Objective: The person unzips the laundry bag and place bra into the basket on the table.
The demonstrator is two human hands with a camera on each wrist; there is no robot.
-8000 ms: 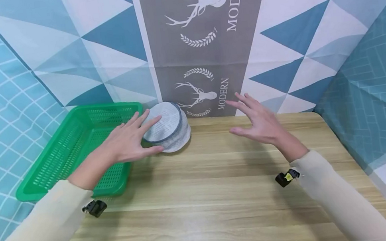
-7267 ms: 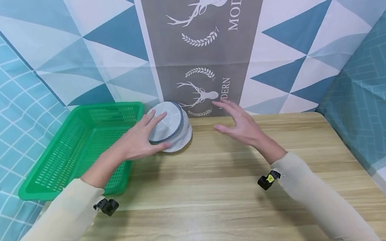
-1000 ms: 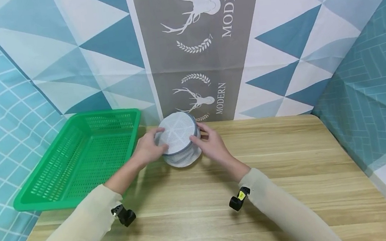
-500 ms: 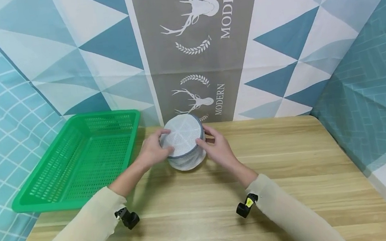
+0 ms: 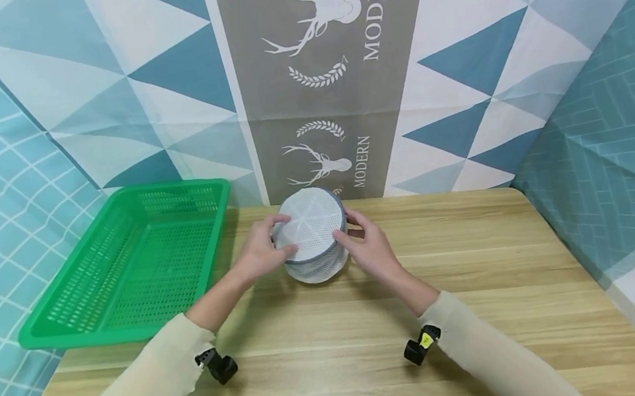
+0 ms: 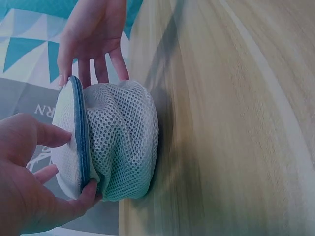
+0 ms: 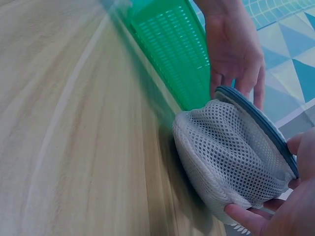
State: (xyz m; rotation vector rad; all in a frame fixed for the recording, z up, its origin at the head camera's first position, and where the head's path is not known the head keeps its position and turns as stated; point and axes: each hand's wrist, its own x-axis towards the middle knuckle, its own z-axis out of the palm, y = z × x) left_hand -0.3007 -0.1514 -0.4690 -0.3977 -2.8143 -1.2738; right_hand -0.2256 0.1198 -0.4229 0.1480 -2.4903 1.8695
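Along the left of a wooden table [image 5: 316, 383], past a green basket [image 5: 148, 271] with its open top up — presumably set aside for elbow room. To its right, pinched at the zipped edge [image 6: 81, 123] by the thumb and fingers of the left hand [image 5: 261, 251]: a white mesh bag [image 5: 308, 222]. Shows lid-up before the grey panel [image 5: 323, 101], clasped opposite by the right hand [image 5: 374, 248] — likely to keep soft sides from sagging.

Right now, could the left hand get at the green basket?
Probably yes: the basket sits just beyond the left hand, on its left, open on top, with nothing visible between them. That hand grips the mesh bag, though, so it would likely need to let go first.
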